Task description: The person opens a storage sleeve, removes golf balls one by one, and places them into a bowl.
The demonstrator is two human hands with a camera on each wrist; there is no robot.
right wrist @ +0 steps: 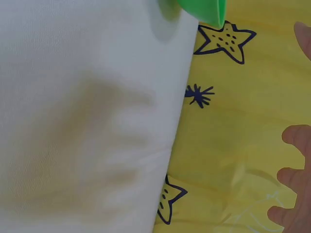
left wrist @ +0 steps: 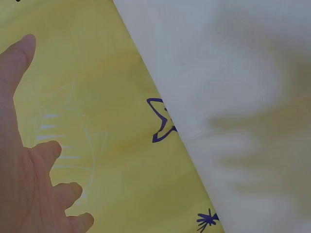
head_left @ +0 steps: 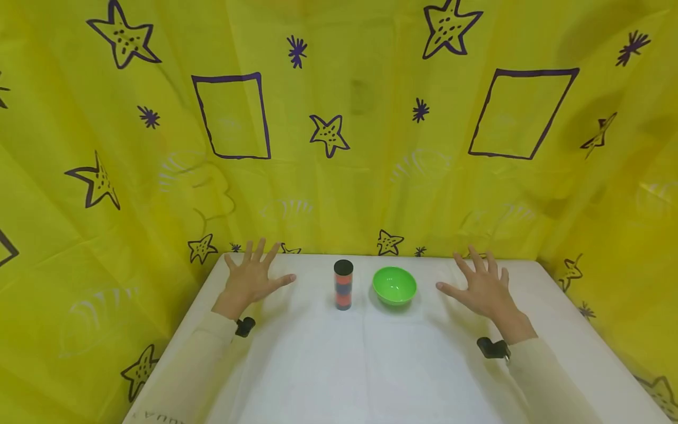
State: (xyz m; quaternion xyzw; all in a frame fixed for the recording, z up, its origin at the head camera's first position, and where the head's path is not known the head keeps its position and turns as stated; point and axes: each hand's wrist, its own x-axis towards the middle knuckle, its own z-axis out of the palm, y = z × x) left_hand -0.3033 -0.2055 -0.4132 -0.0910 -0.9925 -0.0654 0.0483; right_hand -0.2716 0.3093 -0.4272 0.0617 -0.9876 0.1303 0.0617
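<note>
A clear cylinder with a black lid [head_left: 343, 285], showing red and dark bands inside, stands upright on the white table. Just right of it sits a bright green bowl [head_left: 394, 286], its inside bare; part of the bowl [right wrist: 206, 10] also shows at the top of the right wrist view. My left hand [head_left: 251, 279] is spread with fingers apart, left of the cylinder, and holds nothing. Likewise spread, my right hand [head_left: 483, 288] is to the right of the bowl with nothing in it. Both hands cast soft shadows on the tabletop.
The white table [head_left: 365, 365] ends at a back edge against a yellow curtain [head_left: 360, 194] printed with stars and frames. The curtain also closes in both sides. Each wrist wears a small black camera, the left one [head_left: 245, 327] and the right one [head_left: 492, 347].
</note>
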